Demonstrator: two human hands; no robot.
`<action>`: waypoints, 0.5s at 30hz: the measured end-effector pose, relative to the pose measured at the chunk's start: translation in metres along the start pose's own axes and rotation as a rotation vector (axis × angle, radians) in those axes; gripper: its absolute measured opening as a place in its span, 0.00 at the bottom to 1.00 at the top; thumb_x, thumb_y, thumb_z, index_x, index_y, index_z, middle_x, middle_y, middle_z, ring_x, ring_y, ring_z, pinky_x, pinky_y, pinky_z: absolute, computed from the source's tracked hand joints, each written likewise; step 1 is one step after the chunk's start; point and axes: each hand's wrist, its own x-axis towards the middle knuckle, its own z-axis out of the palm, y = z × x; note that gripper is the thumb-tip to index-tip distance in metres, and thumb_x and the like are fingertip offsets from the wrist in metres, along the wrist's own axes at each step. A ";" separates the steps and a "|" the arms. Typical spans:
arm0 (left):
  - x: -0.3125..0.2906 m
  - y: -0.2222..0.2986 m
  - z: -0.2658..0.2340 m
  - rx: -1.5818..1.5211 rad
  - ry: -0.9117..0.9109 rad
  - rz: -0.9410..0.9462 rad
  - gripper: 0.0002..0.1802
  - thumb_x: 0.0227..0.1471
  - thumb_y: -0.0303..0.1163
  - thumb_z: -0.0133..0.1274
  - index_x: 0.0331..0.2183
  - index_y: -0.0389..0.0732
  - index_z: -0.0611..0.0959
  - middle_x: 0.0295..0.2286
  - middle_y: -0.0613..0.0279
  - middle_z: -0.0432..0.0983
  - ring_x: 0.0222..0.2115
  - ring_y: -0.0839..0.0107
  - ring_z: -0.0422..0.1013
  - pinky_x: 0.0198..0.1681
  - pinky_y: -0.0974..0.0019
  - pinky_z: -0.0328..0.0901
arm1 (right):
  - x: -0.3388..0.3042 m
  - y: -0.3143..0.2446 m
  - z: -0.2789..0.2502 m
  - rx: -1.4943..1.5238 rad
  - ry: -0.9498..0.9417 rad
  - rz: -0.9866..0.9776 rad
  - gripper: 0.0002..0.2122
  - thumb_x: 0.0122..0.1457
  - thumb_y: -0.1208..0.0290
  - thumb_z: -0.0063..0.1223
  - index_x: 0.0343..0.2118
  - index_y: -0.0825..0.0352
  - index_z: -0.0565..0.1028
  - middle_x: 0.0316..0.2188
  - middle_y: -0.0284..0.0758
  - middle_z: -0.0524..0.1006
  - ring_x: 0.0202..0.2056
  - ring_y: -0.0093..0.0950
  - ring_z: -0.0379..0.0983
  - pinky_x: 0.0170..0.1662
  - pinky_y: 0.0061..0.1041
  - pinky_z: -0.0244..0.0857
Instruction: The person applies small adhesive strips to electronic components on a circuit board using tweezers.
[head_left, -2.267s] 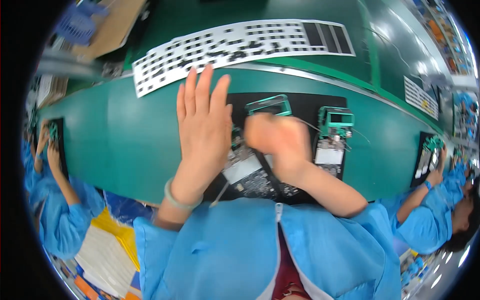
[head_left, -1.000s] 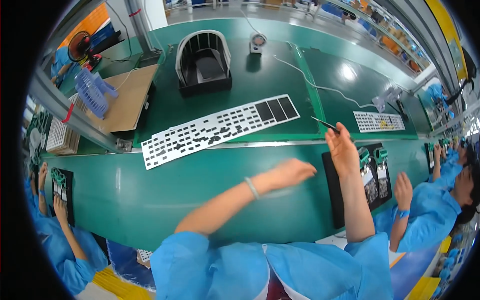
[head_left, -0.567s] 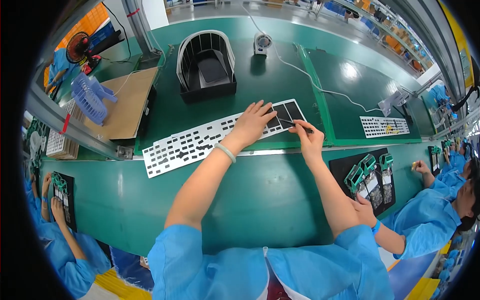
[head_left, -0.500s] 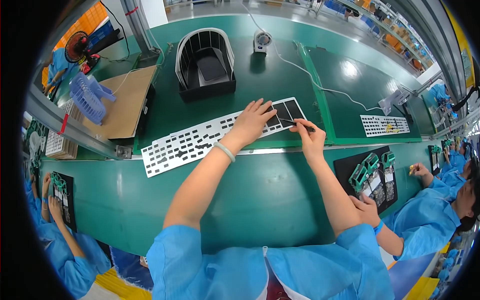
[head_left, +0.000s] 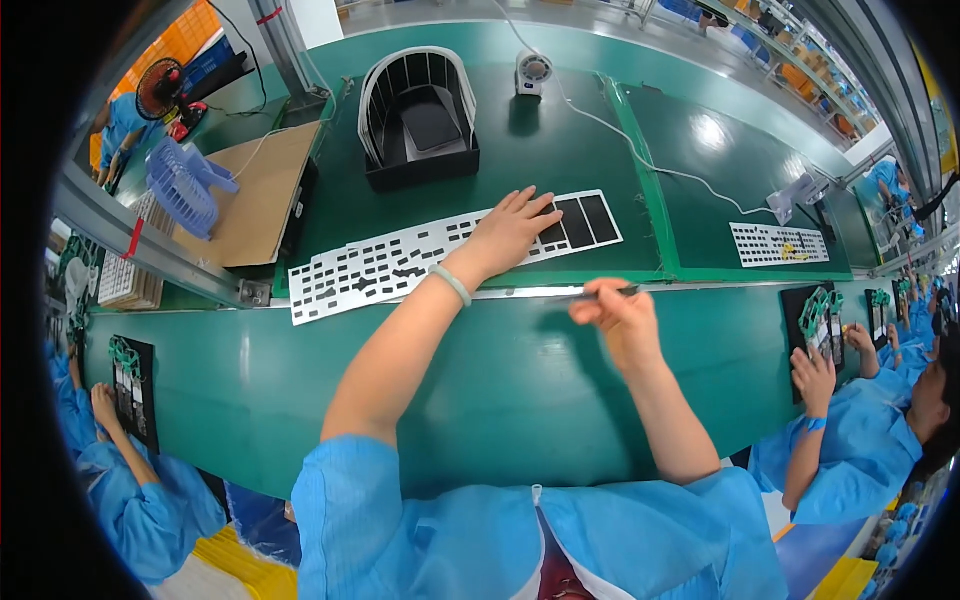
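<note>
Left hand (head_left: pixel 505 235) flat, fingers spread, on the black-patched sheet (head_left: pixel 425 245) along the counter's (head_left: pixel 580 120) near edge; my right hand (head_left: pixel 628 325) pinches a slim dark tool (head_left: pixel 629 290)!

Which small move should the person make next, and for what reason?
Probably lift the left hand off the white sheet: it rests there palm down, while the right hand holds a slim dark tool away from the sheet, so holding it down seems unnecessary.
</note>
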 end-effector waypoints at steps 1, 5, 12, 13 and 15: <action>0.000 -0.002 -0.001 -0.001 -0.011 0.020 0.25 0.41 0.24 0.46 0.46 0.45 0.67 0.50 0.59 0.56 0.52 0.58 0.50 0.54 0.60 0.47 | 0.003 -0.005 -0.004 -0.078 0.062 -0.109 0.10 0.53 0.71 0.44 0.33 0.73 0.69 0.25 0.42 0.74 0.26 0.28 0.73 0.34 0.25 0.66; -0.002 -0.008 0.001 -0.005 -0.020 0.064 0.24 0.43 0.26 0.46 0.46 0.45 0.67 0.50 0.58 0.56 0.52 0.57 0.51 0.54 0.59 0.48 | 0.028 -0.007 -0.023 -0.266 0.255 -0.237 0.10 0.54 0.72 0.43 0.35 0.75 0.69 0.26 0.41 0.74 0.29 0.27 0.73 0.36 0.21 0.65; -0.002 -0.002 -0.003 -0.014 -0.013 0.068 0.22 0.46 0.27 0.44 0.46 0.47 0.67 0.50 0.59 0.55 0.52 0.57 0.50 0.55 0.59 0.46 | 0.046 0.007 -0.027 -0.552 0.249 -0.365 0.09 0.55 0.74 0.43 0.34 0.74 0.70 0.24 0.37 0.74 0.29 0.22 0.72 0.37 0.17 0.61; -0.003 -0.002 -0.004 -0.013 -0.017 0.066 0.22 0.46 0.27 0.44 0.46 0.47 0.67 0.50 0.59 0.55 0.52 0.57 0.50 0.55 0.59 0.46 | 0.046 0.007 -0.025 -0.549 0.249 -0.362 0.09 0.55 0.74 0.43 0.34 0.74 0.70 0.24 0.37 0.74 0.29 0.22 0.72 0.37 0.17 0.61; -0.004 -0.001 -0.004 -0.025 -0.025 0.050 0.23 0.45 0.27 0.44 0.47 0.49 0.67 0.50 0.59 0.55 0.52 0.57 0.50 0.55 0.59 0.46 | 0.044 0.005 -0.023 -0.627 0.248 -0.353 0.09 0.55 0.74 0.42 0.34 0.74 0.70 0.24 0.37 0.74 0.29 0.22 0.72 0.36 0.17 0.61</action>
